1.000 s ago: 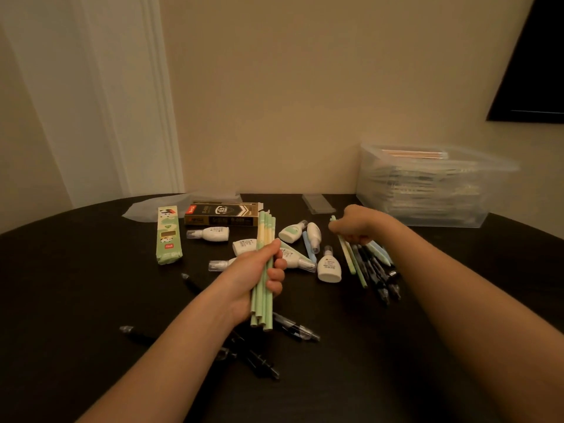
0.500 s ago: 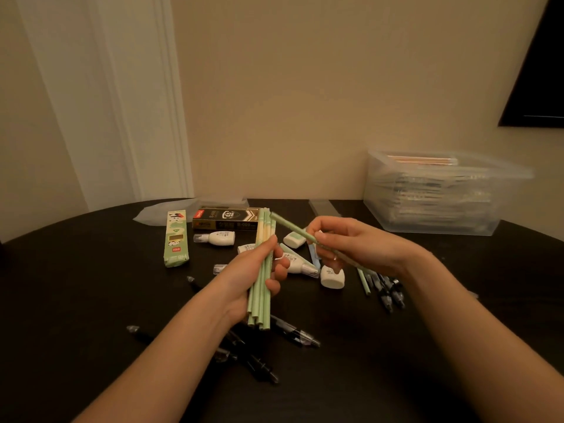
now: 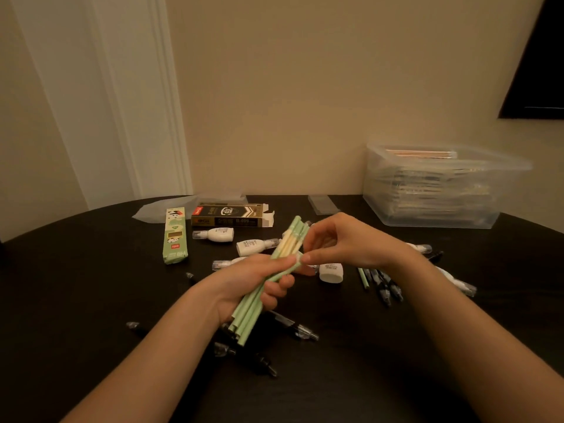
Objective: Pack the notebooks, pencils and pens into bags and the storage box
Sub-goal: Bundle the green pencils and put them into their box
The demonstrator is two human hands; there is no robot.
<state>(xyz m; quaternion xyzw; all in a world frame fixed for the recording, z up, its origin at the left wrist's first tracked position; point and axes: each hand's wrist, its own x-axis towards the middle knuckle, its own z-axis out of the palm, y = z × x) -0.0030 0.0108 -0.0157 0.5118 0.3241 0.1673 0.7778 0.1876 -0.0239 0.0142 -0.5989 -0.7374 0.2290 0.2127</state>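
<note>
Over desk centre, L hand curls tight round pencils, R hand pinching bundle's upper end; storage box at far right edge looks part-filled; pens loose nr front & right edges, prob. left to pack.

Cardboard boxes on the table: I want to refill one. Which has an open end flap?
The black-and-gold box, the one lying crosswise: its right end flaps stand open. The green box to its left shows no open flap.
</note>
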